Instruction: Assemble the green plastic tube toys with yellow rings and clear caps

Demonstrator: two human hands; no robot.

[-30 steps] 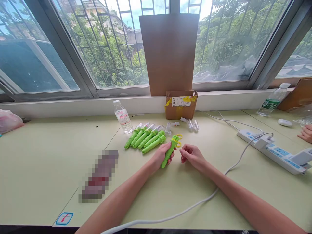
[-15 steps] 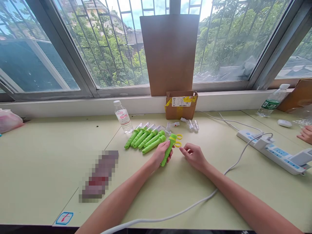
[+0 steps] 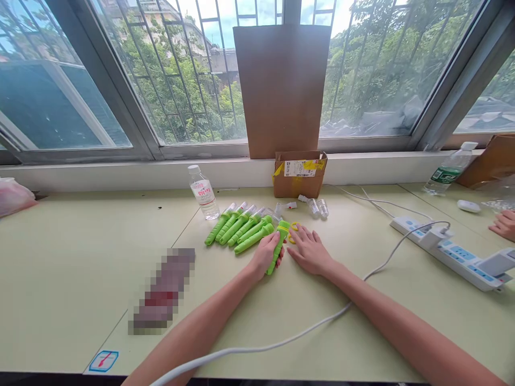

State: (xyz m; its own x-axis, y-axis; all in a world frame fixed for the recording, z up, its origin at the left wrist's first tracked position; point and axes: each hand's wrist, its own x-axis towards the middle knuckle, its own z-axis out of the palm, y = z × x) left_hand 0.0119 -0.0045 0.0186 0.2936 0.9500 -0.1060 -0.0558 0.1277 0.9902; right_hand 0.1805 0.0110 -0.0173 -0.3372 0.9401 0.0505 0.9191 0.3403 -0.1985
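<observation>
My left hand [image 3: 264, 254] is wrapped around a green plastic handle [image 3: 277, 249], tilted with its threaded end up; a yellow band shows near that end. Flat on the table, fingers spread, my right hand [image 3: 311, 252] reaches two yellow rings [image 3: 294, 226] just right of the handle. Its fingertips partly cover them; whether they touch I cannot tell. Left of my hands lies a row of similar green handles [image 3: 236, 228], several with clear caps and two with bare threaded ends. Behind them are loose clear plastic caps [image 3: 313, 208] and small white pieces [image 3: 290, 205].
A small cardboard box [image 3: 300, 185] and a water bottle [image 3: 203, 194] stand at the back. A white cable [image 3: 281, 342] crosses under my right forearm to a power strip [image 3: 462, 257]. Another person's hand [image 3: 504, 224] rests at the right edge, near a second bottle [image 3: 448, 171].
My right hand has moved slightly left and its curled fingers have spread out flat over the yellow rings. My left hand still holds the green handle in nearly the same place.
</observation>
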